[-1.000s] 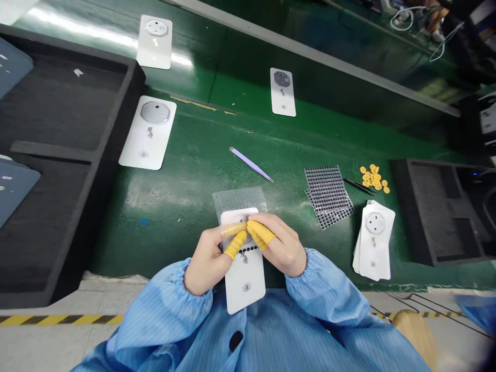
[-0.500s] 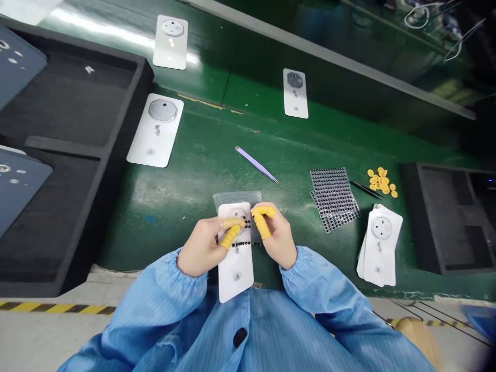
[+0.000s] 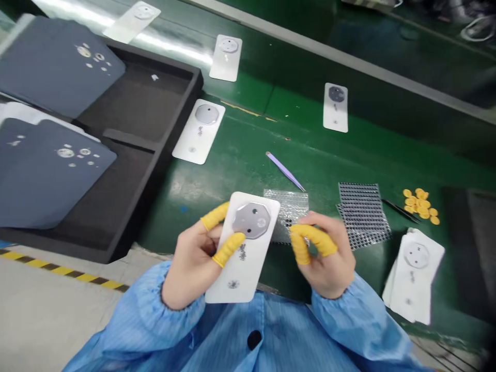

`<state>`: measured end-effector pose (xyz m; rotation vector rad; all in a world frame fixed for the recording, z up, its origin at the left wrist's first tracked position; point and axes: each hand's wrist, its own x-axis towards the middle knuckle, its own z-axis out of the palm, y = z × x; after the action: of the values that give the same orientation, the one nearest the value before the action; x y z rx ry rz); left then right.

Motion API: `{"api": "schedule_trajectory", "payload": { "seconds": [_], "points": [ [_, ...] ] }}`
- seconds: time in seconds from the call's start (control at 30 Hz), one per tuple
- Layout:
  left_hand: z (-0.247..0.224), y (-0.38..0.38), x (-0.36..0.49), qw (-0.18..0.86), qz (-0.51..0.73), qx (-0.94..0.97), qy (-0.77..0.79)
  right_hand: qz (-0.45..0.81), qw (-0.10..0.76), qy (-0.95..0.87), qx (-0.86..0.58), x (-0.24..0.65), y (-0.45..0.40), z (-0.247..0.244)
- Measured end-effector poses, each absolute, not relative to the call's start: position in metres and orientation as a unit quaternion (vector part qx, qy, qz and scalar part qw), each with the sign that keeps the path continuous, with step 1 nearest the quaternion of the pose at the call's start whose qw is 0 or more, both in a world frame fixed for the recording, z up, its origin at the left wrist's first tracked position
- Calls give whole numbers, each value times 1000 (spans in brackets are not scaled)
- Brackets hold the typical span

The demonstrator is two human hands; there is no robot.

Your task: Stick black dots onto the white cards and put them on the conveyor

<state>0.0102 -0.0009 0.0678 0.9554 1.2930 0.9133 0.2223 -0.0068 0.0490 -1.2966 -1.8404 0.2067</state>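
Observation:
My left hand [image 3: 201,258], with yellow finger covers, holds a white card [image 3: 248,263] tilted, its thumb beside the grey octagon printed near the top. To the right, my right hand [image 3: 325,253] has its covered thumb and finger pinched together; whatever is between them is too small to make out. Behind the fingers lies a clear sheet [image 3: 287,204] with a few black dots on it. Lilac tweezers [image 3: 285,171] rest beyond the sheet. Overlapping sheets of black dots [image 3: 362,214] lie to the right.
Black trays [image 3: 155,181] with dark blue panels [image 3: 46,170] stand at the left. More white cards [image 3: 199,132] lie farther back. On the right are yellow finger covers [image 3: 420,204], black tweezers [image 3: 401,211], a stack of white cards [image 3: 414,279] and another black tray [image 3: 470,248].
The view has shifted left. My left hand has lifted the card up off the clear sheet and towards me. My right hand has moved slightly away from the card, still pinched.

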Motion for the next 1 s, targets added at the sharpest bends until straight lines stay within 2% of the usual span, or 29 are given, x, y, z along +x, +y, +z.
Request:
{"api": "schedule_trajectory", "payload": {
  "seconds": [0.13,0.23,0.37,0.83,0.9,1.0],
  "points": [
    [74,-3,34,564,394,517,509,135,390,-792,-450,203,-6,68],
    [75,-4,37,534,393,569,486,96,342,-834,-423,209,-9,67],
    [75,-6,36,527,387,583,482,40,309,-852,-421,219,-14,61],
    [72,-3,40,490,365,618,495,74,223,-863,-447,214,-22,59],
    [74,-4,40,477,363,626,498,95,229,-864,-438,215,-23,59],
    [78,-6,42,482,366,624,494,139,283,-857,-408,218,-23,60]
  ]
}}
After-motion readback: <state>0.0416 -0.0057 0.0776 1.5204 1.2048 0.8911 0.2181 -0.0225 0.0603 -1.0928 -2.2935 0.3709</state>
